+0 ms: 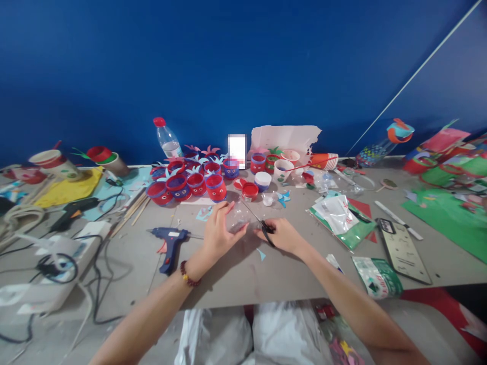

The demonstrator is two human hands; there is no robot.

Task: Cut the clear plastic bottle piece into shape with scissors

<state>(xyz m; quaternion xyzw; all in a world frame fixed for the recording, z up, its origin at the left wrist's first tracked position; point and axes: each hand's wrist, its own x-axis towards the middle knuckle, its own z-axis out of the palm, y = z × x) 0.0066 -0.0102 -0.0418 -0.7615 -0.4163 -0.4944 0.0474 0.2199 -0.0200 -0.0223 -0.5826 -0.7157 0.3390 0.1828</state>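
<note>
On my head feed now, and the far ends are rough going: the red and green cups point(443, 175) at the right edge smear into a blur, a pixelated patch point(237, 151) masks whatever stands by the wall, and both forearms run off the bottom. Into the middle we go, where the left hand point(224, 230) has thumb and fingers curled around a clear plastic piece point(238, 215), so see-through against the grey table point(236, 279) that I can't trace its full outline. Over to the right hand point(279, 235), wrapped on the black handles of the scissors point(265, 228), knuckles covering part of the loops; the blades angle up and left to the plastic's right side, and whether they touch it I can't tell. That plastic looks colourless, thin and rounded, glinting faintly, and it sits in front of the red lid point(250, 191), near the front row of red cups point(216, 187). A pale blue scrap point(261, 254) lies just below the scissors, and left of the left hand rests a dark blue glue gun point(169, 243).
</note>
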